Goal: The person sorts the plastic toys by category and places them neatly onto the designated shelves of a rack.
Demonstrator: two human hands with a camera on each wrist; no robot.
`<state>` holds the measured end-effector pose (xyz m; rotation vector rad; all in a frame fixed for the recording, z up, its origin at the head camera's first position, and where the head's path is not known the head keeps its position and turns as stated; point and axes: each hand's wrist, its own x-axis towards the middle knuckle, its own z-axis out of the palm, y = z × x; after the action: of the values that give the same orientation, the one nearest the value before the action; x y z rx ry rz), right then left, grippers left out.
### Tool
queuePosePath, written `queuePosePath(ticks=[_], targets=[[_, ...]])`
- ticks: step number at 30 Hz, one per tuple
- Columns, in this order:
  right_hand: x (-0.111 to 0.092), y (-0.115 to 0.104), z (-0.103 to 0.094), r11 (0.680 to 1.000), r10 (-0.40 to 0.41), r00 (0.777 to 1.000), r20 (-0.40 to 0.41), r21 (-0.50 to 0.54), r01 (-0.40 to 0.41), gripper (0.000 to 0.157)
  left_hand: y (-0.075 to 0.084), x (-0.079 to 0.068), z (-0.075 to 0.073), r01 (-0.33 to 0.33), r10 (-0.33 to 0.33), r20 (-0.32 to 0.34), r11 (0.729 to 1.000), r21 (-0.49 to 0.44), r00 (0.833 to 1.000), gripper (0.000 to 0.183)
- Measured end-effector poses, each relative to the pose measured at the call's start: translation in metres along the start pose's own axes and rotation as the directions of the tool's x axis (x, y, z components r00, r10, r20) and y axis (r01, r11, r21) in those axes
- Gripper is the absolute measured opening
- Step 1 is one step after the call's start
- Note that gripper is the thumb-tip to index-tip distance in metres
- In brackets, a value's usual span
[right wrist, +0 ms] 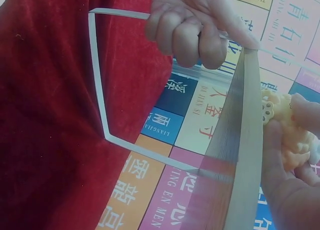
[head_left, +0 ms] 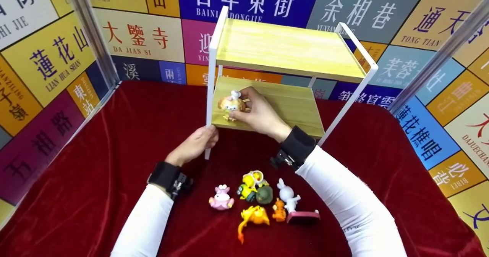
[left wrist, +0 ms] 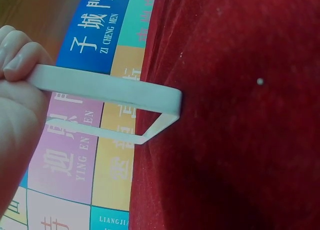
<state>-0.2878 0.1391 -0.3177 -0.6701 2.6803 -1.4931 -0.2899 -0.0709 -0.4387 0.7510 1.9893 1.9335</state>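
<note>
A small two-tier rack has yellow wood-grain boards and a white frame (head_left: 209,92). With curled fingers my left hand (head_left: 195,144) grips its front left leg, level with the lower board (head_left: 284,102); the left wrist view shows the hand (left wrist: 20,64) around the white bar (left wrist: 105,87). Between thumb and fingers my right hand (head_left: 264,113) pinches a yellow lion-like figurine (head_left: 230,106) with a white chef's hat. It is upright at the left end of the lower board. In the right wrist view the figurine (right wrist: 292,132) is right beside the board's edge (right wrist: 248,140), its far side hidden by fingers.
On the red cloth (head_left: 168,215) in front lie several figurines: a pink one (head_left: 221,198), a yellow-orange one with a long tail (head_left: 255,215), a white rabbit (head_left: 287,196), a small orange one (head_left: 279,210) and a yellow-green cluster (head_left: 255,186). The upper board (head_left: 286,49) overhangs the lower one.
</note>
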Motion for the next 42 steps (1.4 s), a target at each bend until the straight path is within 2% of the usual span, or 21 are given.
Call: queuePosePath(ticks=[10,19,21,27,32,37,42], targets=[[-0.001,0.001,0.002,1.000,0.011,1.000,-0.014,-0.020,-0.011,0.050,-0.003,-0.002,-0.001,0.015,-0.015,0.004,1.000,0.000,1.000,0.037],[-0.001,0.001,0.004,0.999,0.003,1.000,-0.009,0.041,-0.003,0.050,-0.001,-0.002,-0.001,0.021,-0.021,-0.007,1.000,0.004,1.000,0.034],[0.000,0.002,0.004,1.000,-0.010,1.000,-0.016,0.025,0.010,0.051,-0.001,-0.002,-0.001,0.016,-0.016,-0.006,1.000,0.001,1.000,0.033],[0.000,0.003,-0.002,0.996,-0.056,0.998,-0.029,-0.075,0.053,0.064,-0.001,0.001,-0.001,0.000,0.000,0.002,1.000,-0.001,1.000,0.033],[-0.001,0.003,-0.007,0.997,-0.058,0.998,-0.014,-0.061,0.057,0.074,0.000,0.001,-0.001,-0.006,0.006,-0.003,1.000,0.018,1.000,0.034],[-0.003,0.007,-0.010,0.997,-0.060,0.998,0.005,-0.055,0.060,0.070,0.000,0.001,-0.001,-0.011,0.011,-0.002,1.000,0.011,1.000,0.034],[-0.006,0.010,-0.010,0.995,-0.064,0.998,0.024,-0.072,0.066,0.058,-0.001,0.002,-0.001,-0.017,0.017,0.005,1.000,-0.003,1.000,0.035]])
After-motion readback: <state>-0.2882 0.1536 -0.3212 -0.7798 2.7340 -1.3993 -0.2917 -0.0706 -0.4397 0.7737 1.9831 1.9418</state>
